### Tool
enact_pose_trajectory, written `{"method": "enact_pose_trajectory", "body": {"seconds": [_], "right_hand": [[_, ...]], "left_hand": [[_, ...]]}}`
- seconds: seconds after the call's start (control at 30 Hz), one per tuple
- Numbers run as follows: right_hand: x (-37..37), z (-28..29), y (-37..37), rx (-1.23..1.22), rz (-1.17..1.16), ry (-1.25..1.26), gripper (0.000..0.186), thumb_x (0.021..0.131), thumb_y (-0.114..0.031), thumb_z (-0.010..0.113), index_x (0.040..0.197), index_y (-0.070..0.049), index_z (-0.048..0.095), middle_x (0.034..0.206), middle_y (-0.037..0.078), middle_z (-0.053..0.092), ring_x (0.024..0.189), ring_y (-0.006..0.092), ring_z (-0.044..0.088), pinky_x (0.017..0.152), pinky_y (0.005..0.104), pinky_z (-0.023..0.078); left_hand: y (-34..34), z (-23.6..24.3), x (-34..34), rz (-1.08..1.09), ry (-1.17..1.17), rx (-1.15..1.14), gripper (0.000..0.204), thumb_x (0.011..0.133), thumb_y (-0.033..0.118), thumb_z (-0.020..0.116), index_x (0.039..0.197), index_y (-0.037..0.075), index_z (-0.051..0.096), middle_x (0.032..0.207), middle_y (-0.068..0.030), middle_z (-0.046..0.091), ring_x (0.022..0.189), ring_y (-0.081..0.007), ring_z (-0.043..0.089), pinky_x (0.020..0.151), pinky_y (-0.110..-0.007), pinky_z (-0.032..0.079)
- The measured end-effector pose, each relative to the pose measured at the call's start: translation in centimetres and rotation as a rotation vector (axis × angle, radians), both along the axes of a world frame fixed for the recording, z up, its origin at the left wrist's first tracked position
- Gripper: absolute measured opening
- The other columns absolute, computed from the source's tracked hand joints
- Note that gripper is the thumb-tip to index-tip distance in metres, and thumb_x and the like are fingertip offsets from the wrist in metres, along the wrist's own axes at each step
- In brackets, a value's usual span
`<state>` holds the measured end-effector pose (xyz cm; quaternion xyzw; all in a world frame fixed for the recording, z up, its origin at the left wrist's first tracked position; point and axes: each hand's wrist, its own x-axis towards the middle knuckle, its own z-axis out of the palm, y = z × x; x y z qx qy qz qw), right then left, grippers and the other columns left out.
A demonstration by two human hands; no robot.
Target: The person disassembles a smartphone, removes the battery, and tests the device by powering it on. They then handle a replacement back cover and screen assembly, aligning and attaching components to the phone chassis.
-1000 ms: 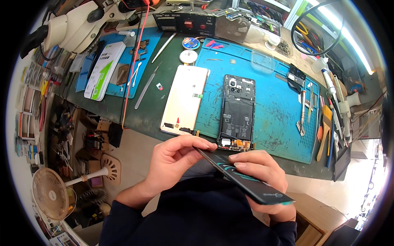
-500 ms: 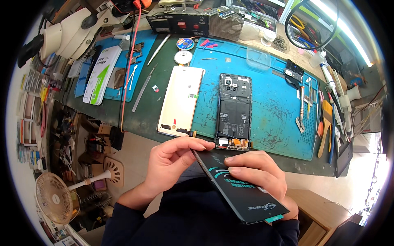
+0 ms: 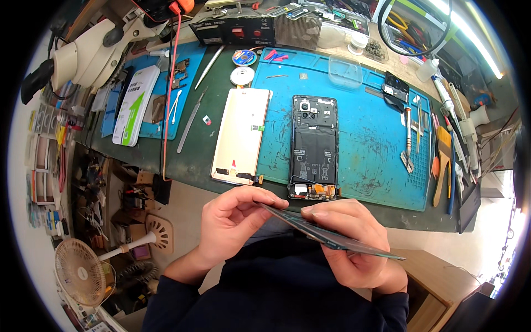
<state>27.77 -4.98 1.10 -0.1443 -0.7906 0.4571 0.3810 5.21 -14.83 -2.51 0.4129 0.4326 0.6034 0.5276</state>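
Note:
Between my two hands is a thin black phone screen (image 3: 331,238) with teal printing and a small teal tab, seen almost edge-on and slanting down to the right. My left hand (image 3: 229,221) pinches its upper-left corner between thumb and fingers. Its right part lies in my right hand (image 3: 359,238), fingers on top and thumb beneath. Just beyond my hands, an opened phone (image 3: 314,144) lies on the mat, its black battery, camera lenses and orange flex cable exposed. Left of the phone rests a pale gold panel (image 3: 240,133) with a ribbon connector at its lower corner.
A blue work mat (image 3: 376,155) covers much of the green bench. Tweezers (image 3: 191,124), cotton swabs (image 3: 175,106) and a white-green box (image 3: 136,105) lie left. A brush (image 3: 442,160) and other tools line the right. A microscope (image 3: 88,52) overhangs the far left.
My right hand has turned the screen from showing its printed face to nearly edge-on, raising its lower end. My left hand still pinches the corner. The view has shifted slightly.

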Motion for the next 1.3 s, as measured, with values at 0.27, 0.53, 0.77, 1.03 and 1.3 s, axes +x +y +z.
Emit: {"method": "enact_pose_trajectory", "body": {"seconds": [0.27,0.53,0.77,1.03,1.3], "right_hand": [[0.1,-1.4,-0.7,-0.266,-0.078,0.088,0.029,0.091,0.006,0.067,0.12,0.005,0.066,0.119,0.023,0.072,0.108,0.0349,0.071,0.094,0.0398,0.056],[0.8,-2.6,-0.6,-0.504,0.039,0.225,0.036,0.091,-0.005,0.077,0.123,0.0,0.061,0.132,0.022,0.064,0.123,0.0311,0.063,0.105,0.0421,0.052],[0.9,-2.5,-0.5,-0.489,0.054,0.204,0.039,0.09,-0.006,0.079,0.125,-0.002,0.061,0.134,0.021,0.063,0.126,0.0324,0.062,0.108,0.042,0.051],[0.6,-1.4,-2.4,-0.575,-0.169,0.104,0.023,0.096,0.0,0.071,0.119,0.004,0.067,0.124,0.015,0.068,0.11,0.0239,0.067,0.091,0.0328,0.054],[0.3,0.0,-2.4,-0.201,-0.267,-0.049,0.023,0.09,0.004,0.074,0.113,0.006,0.071,0.104,0.016,0.075,0.092,0.0267,0.072,0.08,0.032,0.056]], "left_hand": [[-0.2,0.7,-0.1,0.087,0.357,0.123,0.022,0.093,-0.013,0.065,0.114,-0.005,0.067,0.114,-0.0187,0.072,0.109,-0.0284,0.073,0.094,-0.038,0.06],[-0.1,1.8,-0.1,0.149,0.657,0.304,0.031,0.083,-0.015,0.071,0.111,-0.002,0.075,0.111,-0.0163,0.076,0.102,-0.0284,0.076,0.088,-0.035,0.062],[-0.1,1.7,0.1,0.181,0.635,0.324,0.03,0.082,-0.016,0.071,0.109,-0.002,0.074,0.111,-0.0176,0.076,0.103,-0.0299,0.076,0.089,-0.035,0.062],[-0.2,-0.6,0.6,0.407,0.684,0.452,0.039,0.084,-0.014,0.077,0.116,0.0,0.061,0.12,-0.0193,0.069,0.101,-0.0317,0.075,0.086,-0.036,0.063],[0.5,0.1,0.3,0.424,0.992,0.475,0.038,0.081,-0.01,0.083,0.113,-0.001,0.064,0.116,-0.0185,0.073,0.101,-0.0283,0.076,0.085,-0.034,0.063]]}}
